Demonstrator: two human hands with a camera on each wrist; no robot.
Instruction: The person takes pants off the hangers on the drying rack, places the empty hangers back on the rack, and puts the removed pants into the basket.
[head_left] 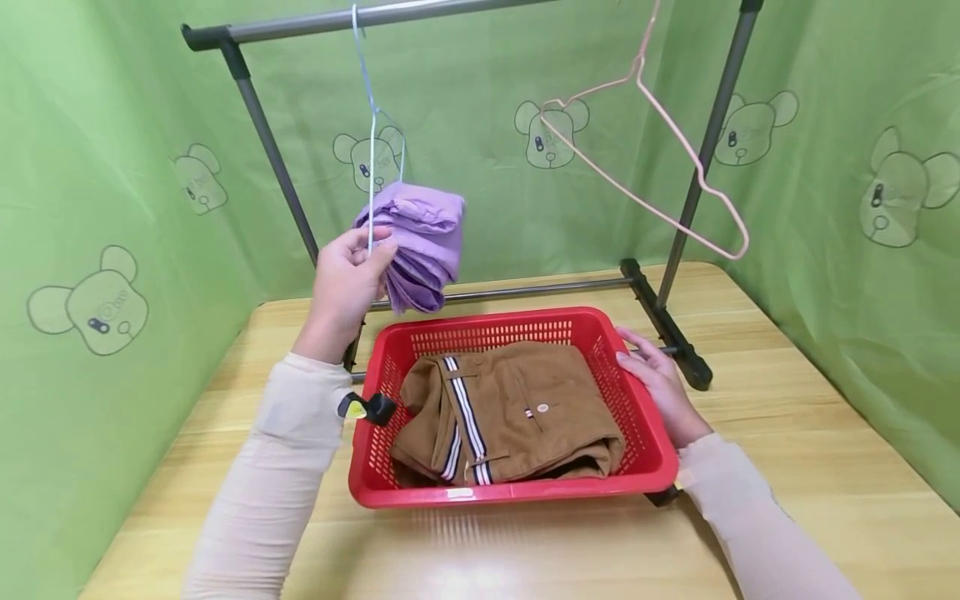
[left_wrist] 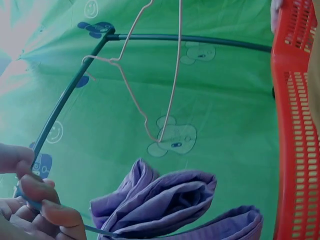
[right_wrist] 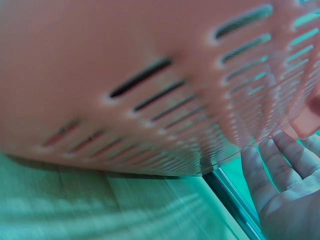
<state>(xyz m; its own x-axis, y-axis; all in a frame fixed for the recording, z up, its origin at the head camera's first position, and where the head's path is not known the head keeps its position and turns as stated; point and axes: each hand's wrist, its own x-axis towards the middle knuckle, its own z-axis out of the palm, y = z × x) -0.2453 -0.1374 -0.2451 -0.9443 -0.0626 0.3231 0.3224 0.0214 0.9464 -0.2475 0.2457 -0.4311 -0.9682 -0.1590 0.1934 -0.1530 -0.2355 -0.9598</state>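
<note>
**Purple garment on the hanger, brown trousers waiting in the basket**

Green bear-print curtains surround a wooden table (head_left: 787, 433) carrying a clothes rack (head_left: 300, 23). The left hand (head_left: 347, 279) pinches the wire of a pale blue hanger (head_left: 372, 125) hooked on the rail; a folded purple garment (head_left: 422, 242) drapes bunched over its bar, so that piece looks done (or nearly). The right hand (head_left: 658, 379) rests on the red basket (head_left: 517, 492), fingers loosely spread along its outer wall. Brown trousers (head_left: 510, 412), folded with striped trim showing, lie inside the basket, not yet hung. A pink hanger (head_left: 660, 117) hangs bare nearby.
</note>
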